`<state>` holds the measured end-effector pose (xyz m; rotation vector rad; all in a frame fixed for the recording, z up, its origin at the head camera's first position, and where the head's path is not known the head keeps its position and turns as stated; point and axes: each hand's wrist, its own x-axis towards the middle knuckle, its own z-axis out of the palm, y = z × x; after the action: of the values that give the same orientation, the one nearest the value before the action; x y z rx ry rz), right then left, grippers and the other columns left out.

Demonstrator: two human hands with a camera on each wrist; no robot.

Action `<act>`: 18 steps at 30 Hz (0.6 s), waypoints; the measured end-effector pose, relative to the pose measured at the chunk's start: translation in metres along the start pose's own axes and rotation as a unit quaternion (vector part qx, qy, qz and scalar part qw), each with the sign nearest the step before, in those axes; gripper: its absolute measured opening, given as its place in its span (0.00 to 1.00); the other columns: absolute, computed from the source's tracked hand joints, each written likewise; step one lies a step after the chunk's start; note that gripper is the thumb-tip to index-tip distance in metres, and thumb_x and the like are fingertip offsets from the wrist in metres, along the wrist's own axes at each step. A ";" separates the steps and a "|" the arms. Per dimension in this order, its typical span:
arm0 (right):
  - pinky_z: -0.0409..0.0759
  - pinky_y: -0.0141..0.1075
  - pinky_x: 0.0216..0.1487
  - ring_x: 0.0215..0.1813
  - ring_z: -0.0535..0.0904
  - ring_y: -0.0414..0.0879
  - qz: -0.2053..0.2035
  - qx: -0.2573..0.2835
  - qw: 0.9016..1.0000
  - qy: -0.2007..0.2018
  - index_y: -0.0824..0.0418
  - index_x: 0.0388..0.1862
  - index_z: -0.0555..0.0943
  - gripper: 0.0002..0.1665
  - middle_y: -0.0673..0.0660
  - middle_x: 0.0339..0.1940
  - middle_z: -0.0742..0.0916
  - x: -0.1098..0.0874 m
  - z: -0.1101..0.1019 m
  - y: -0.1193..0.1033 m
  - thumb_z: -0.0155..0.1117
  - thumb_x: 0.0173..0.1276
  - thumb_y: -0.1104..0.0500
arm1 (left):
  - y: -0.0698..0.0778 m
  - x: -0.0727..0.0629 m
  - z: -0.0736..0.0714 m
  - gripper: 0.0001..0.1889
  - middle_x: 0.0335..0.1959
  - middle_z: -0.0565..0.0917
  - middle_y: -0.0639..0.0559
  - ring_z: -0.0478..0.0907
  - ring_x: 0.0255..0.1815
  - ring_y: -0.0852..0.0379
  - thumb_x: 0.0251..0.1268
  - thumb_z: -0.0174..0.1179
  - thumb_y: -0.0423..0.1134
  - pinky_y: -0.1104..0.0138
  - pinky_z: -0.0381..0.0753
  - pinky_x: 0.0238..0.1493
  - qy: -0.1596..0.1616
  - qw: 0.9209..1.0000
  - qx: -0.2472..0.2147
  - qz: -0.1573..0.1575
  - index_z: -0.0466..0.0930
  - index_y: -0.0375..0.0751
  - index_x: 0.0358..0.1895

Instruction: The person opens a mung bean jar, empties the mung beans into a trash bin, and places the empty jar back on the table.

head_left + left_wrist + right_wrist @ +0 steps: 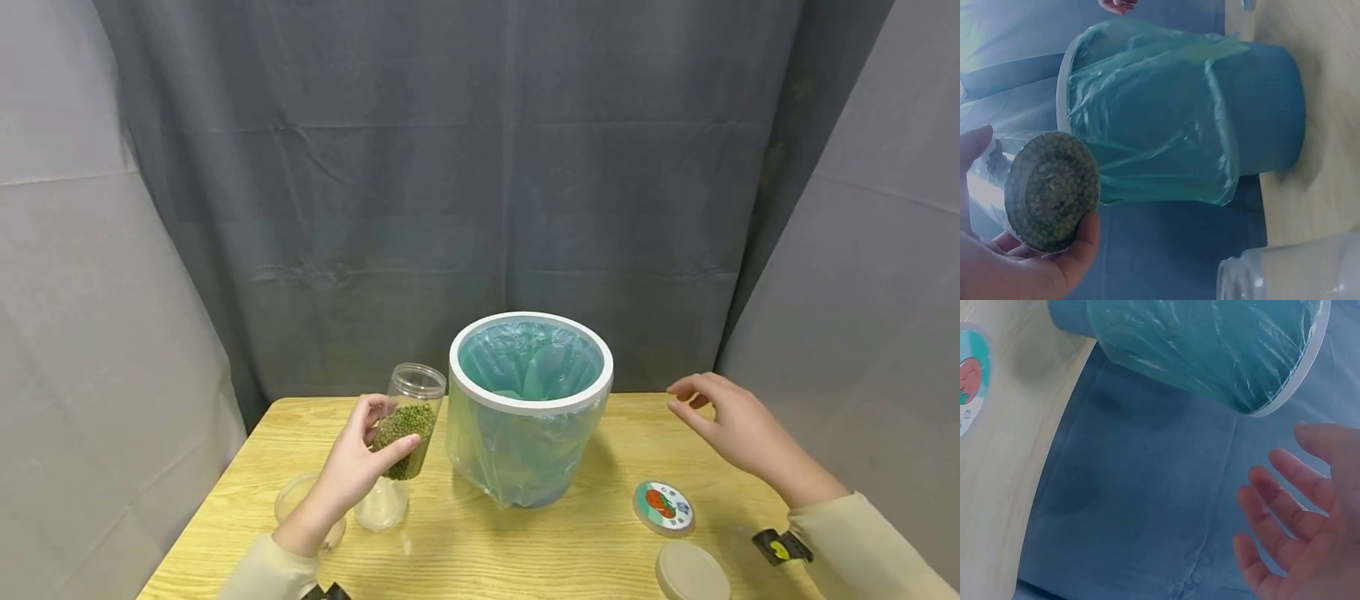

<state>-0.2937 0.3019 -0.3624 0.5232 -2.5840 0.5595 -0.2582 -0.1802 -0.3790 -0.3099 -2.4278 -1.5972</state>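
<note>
My left hand (358, 461) grips a clear plastic jar (417, 392) partly filled with green mung beans (405, 427). The jar has no lid on and leans slightly right, held above the table just left of a lined trash bin (517, 454). In the left wrist view the jar's bean-covered base (1054, 190) faces the camera. Over the table's right side hovers my right hand (742, 429), fingers loosely bent and nothing in them. The right wrist view shows that hand (1310, 531) apart from the bin (1210, 350).
Another clear jar (381, 504) stands under the left hand, and a clear round container (294, 493) sits partly behind that forearm. Toward the right lie a lid with a tomato picture (663, 507) and a plain cream lid (693, 572). Grey curtains (510, 167) surround the wooden table (480, 554).
</note>
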 end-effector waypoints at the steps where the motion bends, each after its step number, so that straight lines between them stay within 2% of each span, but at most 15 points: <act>1: 0.82 0.53 0.45 0.46 0.84 0.55 -0.007 0.001 1.000 0.008 0.57 0.49 0.85 0.09 0.56 0.46 0.88 0.002 0.001 -0.001 0.68 0.74 0.56 | 0.001 0.002 -0.002 0.28 0.71 0.74 0.39 0.65 0.78 0.41 0.66 0.71 0.40 0.42 0.60 0.78 0.001 1.000 0.001 0.003 0.67 0.41 0.64; 8: 0.82 0.49 0.46 0.44 0.85 0.51 -0.026 -0.001 0.998 0.049 0.57 0.48 0.85 0.09 0.52 0.42 0.87 0.020 0.000 -0.008 0.70 0.72 0.57 | 0.007 0.014 -0.009 0.29 0.72 0.72 0.38 0.63 0.79 0.41 0.67 0.70 0.41 0.43 0.58 0.79 -0.001 1.000 0.005 0.012 0.67 0.42 0.65; 18: 0.80 0.55 0.48 0.47 0.83 0.53 -0.015 0.018 0.999 0.037 0.58 0.50 0.84 0.11 0.56 0.45 0.86 0.047 -0.006 -0.025 0.67 0.75 0.54 | 0.017 0.033 -0.017 0.29 0.76 0.68 0.39 0.57 0.82 0.43 0.69 0.68 0.42 0.45 0.52 0.82 -0.009 1.000 -0.012 0.025 0.66 0.40 0.67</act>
<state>-0.3195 0.2714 -0.3267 0.5429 -2.4969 0.6039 -0.2831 -0.1875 -0.3475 -0.3872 -2.3963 -1.6121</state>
